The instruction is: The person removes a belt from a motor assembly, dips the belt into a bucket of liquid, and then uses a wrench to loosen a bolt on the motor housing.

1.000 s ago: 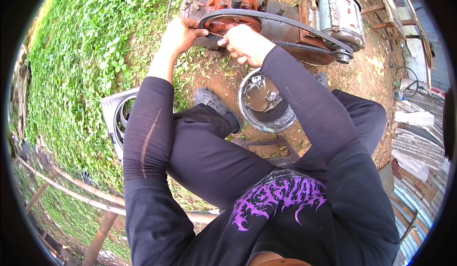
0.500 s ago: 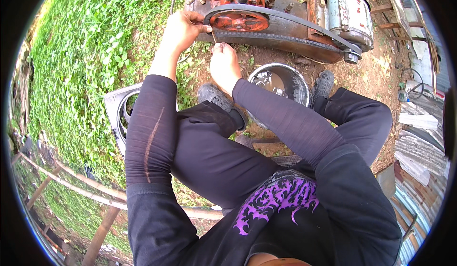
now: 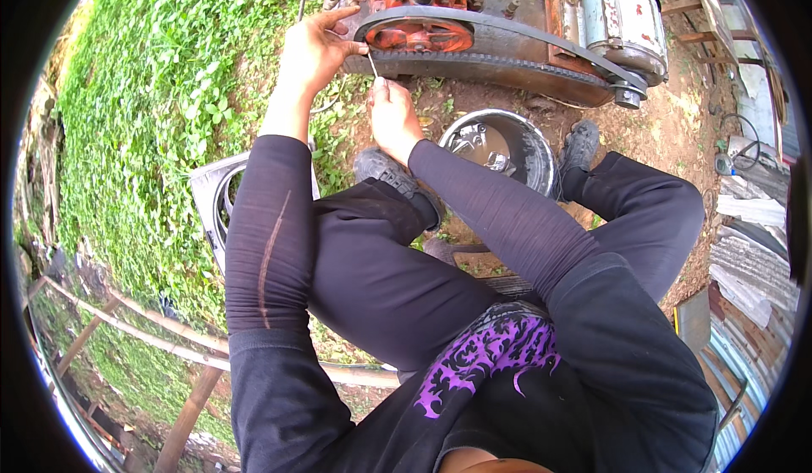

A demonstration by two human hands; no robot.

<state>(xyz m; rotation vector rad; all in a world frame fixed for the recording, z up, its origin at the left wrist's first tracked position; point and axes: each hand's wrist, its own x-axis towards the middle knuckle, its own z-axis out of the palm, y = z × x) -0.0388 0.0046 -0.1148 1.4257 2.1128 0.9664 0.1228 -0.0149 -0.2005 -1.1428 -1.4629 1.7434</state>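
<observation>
The right hand [image 3: 394, 118], placed in front of the red wheel [image 3: 419, 38] a second ago, is now seen lower and nearer the person, and the wheel is left uncovered. Between its fingertips a thin rod [image 3: 373, 64] is pinched, its upper end being met by the thumb of the left hand [image 3: 313, 54]. The left forefinger is now stretched away from that thumb; whether the rod is also gripped by the left hand cannot be told. The rod is held just below the left end of the wheel, around which the black belt [image 3: 507, 25] is looped. By this shift, the work appears to be centred on the rod. The bucket [image 3: 547, 153] of brownish liquid is also less covered by the right arm.
</observation>
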